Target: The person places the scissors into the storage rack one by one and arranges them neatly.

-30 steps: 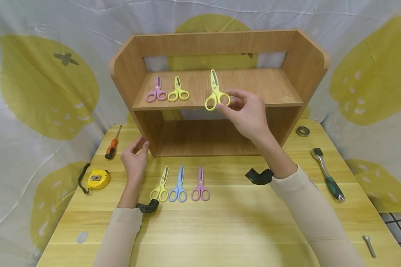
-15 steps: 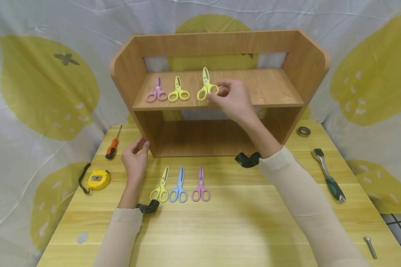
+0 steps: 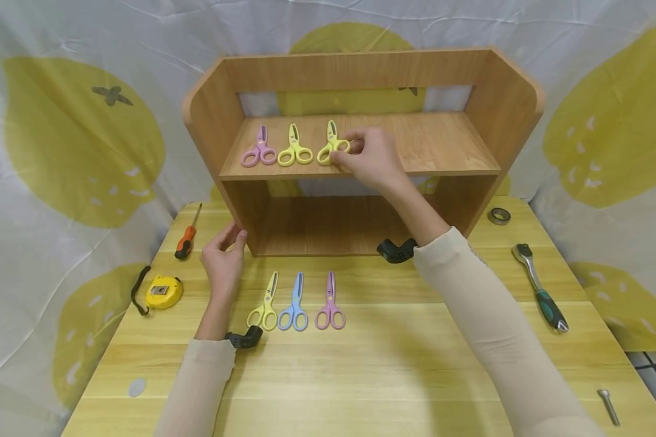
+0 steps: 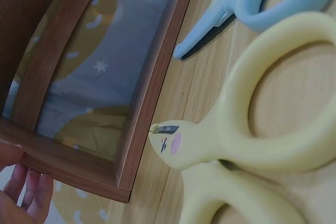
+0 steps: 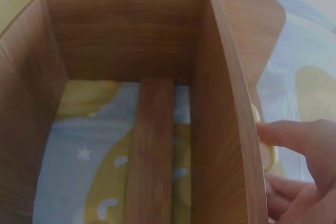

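Note:
My right hand (image 3: 376, 159) pinches yellow scissors (image 3: 330, 149) by one handle loop. They overlap the front of the shelf unit's upper board (image 3: 432, 145), blades pointing back. Pink scissors (image 3: 260, 152) and other yellow scissors (image 3: 294, 150) lie to their left. In the right wrist view, the thumb and fingers show beside the board, which partly hides the scissors. My left hand (image 3: 223, 258) rests its fingers against the shelf's left side panel (image 4: 73, 177), thumb at the front edge. Before the shelf lie yellow scissors (image 3: 265, 306), blue scissors (image 3: 295, 306) and pink scissors (image 3: 330, 306).
At left are a screwdriver (image 3: 185, 243), a tape measure (image 3: 164, 292) and a flat washer (image 3: 136, 387). A ring bearing (image 3: 499, 216), a ratchet wrench (image 3: 546, 303) and a bolt (image 3: 608, 406) lie at right. Lemon-print cloth (image 3: 82, 139) hangs behind and beside the table.
My right hand has carried the yellow scissors left and back, then down toward the upper board beside the other yellow pair. My left hand has stayed at the side panel.

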The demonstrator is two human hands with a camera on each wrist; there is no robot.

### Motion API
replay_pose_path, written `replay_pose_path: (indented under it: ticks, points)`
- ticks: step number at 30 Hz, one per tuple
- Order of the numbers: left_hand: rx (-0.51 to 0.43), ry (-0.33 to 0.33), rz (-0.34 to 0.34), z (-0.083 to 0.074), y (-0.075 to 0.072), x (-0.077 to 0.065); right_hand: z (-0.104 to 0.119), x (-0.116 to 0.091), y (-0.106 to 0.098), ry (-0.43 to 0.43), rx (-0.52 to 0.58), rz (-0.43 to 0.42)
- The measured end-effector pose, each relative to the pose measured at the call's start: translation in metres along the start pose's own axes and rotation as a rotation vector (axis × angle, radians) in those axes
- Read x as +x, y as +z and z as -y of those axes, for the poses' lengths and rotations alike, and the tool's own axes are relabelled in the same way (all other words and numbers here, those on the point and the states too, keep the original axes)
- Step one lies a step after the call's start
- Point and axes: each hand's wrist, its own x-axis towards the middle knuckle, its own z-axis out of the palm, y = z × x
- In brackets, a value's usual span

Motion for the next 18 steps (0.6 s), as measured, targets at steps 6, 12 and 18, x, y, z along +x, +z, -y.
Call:
replay_pose_path:
  ticks: [6, 12, 18]
  points:
    - [0.004, 0.004, -0.001, -0.001, 0.001, 0.0, 0.0, 0.003, -0.002, 0.002, -0.058, 0.065]
    - [-0.008, 0.005, 0.004, -0.003, 0.001, 0.0, -0.001, 0.002, -0.005, 0.013, -0.068, 0.086]
    - [-0.022, 0.0, 0.0, -0.002, 0.001, 0.001, -0.005, -0.012, -0.009, -0.01, -0.012, 0.011]
